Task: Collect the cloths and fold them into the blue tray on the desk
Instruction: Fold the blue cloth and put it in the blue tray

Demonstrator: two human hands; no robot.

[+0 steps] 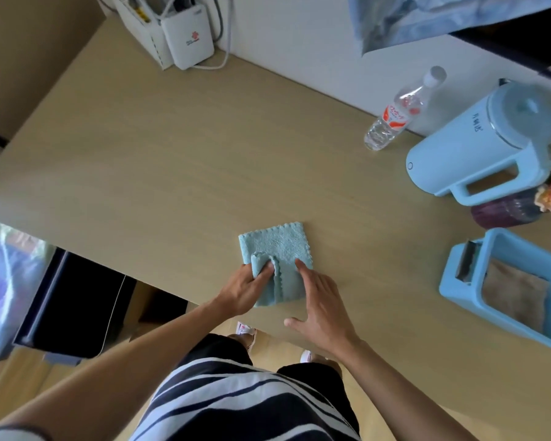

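Observation:
A light blue cloth (280, 246) lies on the wooden desk (159, 173) near its front edge, partly folded. My left hand (247, 288) pinches the cloth's near left corner, lifted and turned over the rest. My right hand (320, 300) presses flat on the cloth's right side, fingers spread, index finger on the fabric. The blue tray (458, 281) sits at the desk's right edge, and a folded brown cloth (516, 294) lies inside it.
A light blue kettle (477, 144) stands beyond the tray, with a plastic water bottle (398, 113) to its left by the wall. A dark purple cup (503, 211) sits between kettle and tray. A white router (188, 39) stands at the back left corner.

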